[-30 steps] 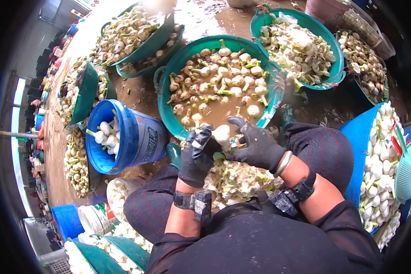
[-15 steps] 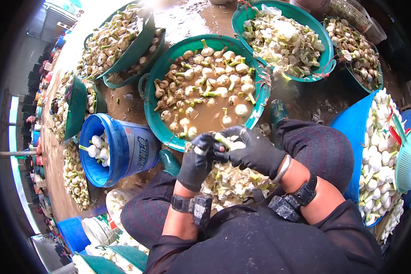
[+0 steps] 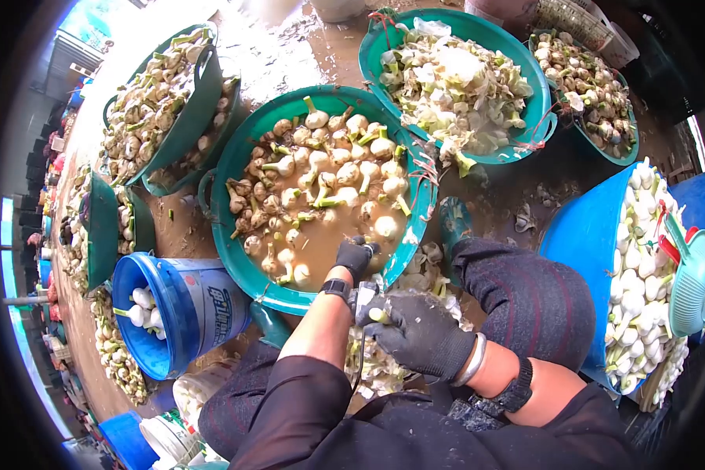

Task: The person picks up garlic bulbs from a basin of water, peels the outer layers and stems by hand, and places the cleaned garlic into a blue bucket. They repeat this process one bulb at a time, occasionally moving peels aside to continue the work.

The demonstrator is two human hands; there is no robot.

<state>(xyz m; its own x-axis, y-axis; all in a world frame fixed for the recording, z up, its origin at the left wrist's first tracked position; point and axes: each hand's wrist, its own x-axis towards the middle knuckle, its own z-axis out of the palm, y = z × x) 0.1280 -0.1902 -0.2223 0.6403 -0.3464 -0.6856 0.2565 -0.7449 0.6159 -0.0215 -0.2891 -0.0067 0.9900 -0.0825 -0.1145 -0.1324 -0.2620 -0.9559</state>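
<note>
My left hand [image 3: 356, 257], in a dark glove, reaches over the near side of a green tub [image 3: 225, 149] of muddy water. Its fingers are curled, and what they hold, if anything, is hidden. Garlic bulbs [image 3: 325, 180] with short green stems float and pile up in that tub. Closer to my body, my right hand [image 3: 427, 333] is closed around a garlic bulb; only its pale green stem end [image 3: 378, 315] shows. Below both hands lies a heap of garlic skins [image 3: 380, 364].
A green tub of peelings [image 3: 458, 86] stands behind on the right. At left is a blue bucket [image 3: 223, 305] with a few white bulbs. A blue container [image 3: 576, 266] of cleaned garlic, with a turquoise strainer [image 3: 693, 282], stands at right. Tubs of unpeeled garlic [image 3: 153, 110] are at back left.
My hands were together on a peeled garlic bulb. My left hand has moved away, forward into the tub; my right hand keeps the bulb. The view has shifted slightly.
</note>
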